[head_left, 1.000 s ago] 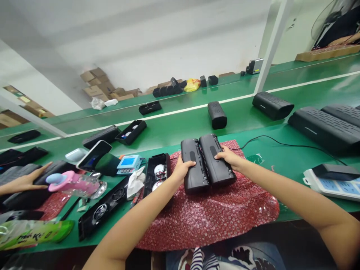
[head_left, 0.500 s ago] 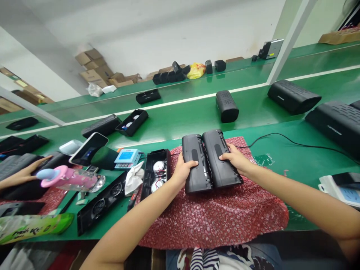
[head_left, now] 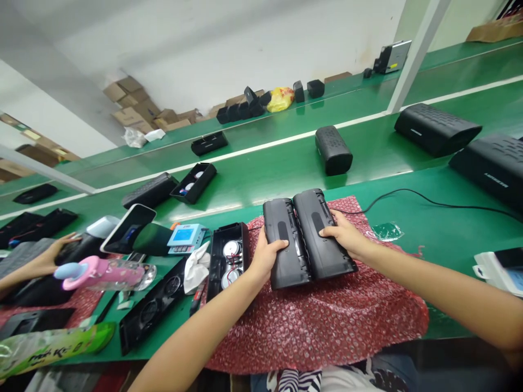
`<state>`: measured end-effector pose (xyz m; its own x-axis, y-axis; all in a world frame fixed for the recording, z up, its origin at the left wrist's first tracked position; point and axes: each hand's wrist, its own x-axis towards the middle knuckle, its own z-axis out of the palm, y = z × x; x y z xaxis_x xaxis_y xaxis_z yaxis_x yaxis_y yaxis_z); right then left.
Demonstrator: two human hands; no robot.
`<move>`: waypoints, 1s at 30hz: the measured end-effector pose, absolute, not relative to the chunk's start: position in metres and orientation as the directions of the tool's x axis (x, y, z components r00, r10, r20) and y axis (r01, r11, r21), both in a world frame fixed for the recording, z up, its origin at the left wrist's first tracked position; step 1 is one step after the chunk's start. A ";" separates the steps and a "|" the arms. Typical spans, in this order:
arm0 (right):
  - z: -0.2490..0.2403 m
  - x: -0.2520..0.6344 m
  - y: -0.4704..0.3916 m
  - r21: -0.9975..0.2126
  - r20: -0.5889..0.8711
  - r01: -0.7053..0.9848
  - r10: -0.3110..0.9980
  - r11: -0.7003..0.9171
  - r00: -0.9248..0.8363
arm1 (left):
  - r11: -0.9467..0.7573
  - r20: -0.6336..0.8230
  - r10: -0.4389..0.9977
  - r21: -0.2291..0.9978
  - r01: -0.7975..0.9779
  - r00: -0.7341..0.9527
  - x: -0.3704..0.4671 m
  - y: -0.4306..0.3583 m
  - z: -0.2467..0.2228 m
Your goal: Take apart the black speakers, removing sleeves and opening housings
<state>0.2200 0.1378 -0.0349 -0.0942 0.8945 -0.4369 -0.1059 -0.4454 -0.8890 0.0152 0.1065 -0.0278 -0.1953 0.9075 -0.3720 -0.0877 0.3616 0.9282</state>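
Two long black speaker housings stand side by side over red bubble wrap (head_left: 327, 326). My left hand (head_left: 267, 253) grips the left speaker housing (head_left: 281, 223), thumb on its face and fingers at its outer side. My right hand (head_left: 345, 234) holds the right speaker housing (head_left: 316, 220) the same way, its fingers partly hidden behind. Both housings tilt toward me and lie close together. Left of them sits an open speaker case (head_left: 216, 267) with two round silver drivers (head_left: 232, 249) and red wires. A black front panel (head_left: 153, 307) with two round openings lies farther left.
A co-worker's hand (head_left: 49, 258) is at the left, near a pink bottle (head_left: 106, 273). A phone (head_left: 128, 228), a blue-screened meter (head_left: 186, 237) and white tissue (head_left: 196, 267) crowd that side. A black cable (head_left: 429, 194) runs right; finished-looking speakers (head_left: 437, 130) stand behind.
The view has shifted and tilted slightly. Both hands keep the same hold on the two housings, which have barely moved relative to the bubble wrap.
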 end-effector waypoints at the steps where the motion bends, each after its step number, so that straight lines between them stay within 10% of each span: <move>1: -0.035 0.220 0.138 -0.891 -0.433 -0.107 0.897 -0.441 -0.090 | 0.364 -0.373 0.906 0.928 -0.084 -0.199 0.015 0.106 -0.027; 30: -0.039 0.221 0.139 -0.911 -0.398 -0.086 0.914 -0.404 -0.078 | 0.363 -0.371 0.907 0.929 -0.077 -0.199 0.015 0.106 -0.028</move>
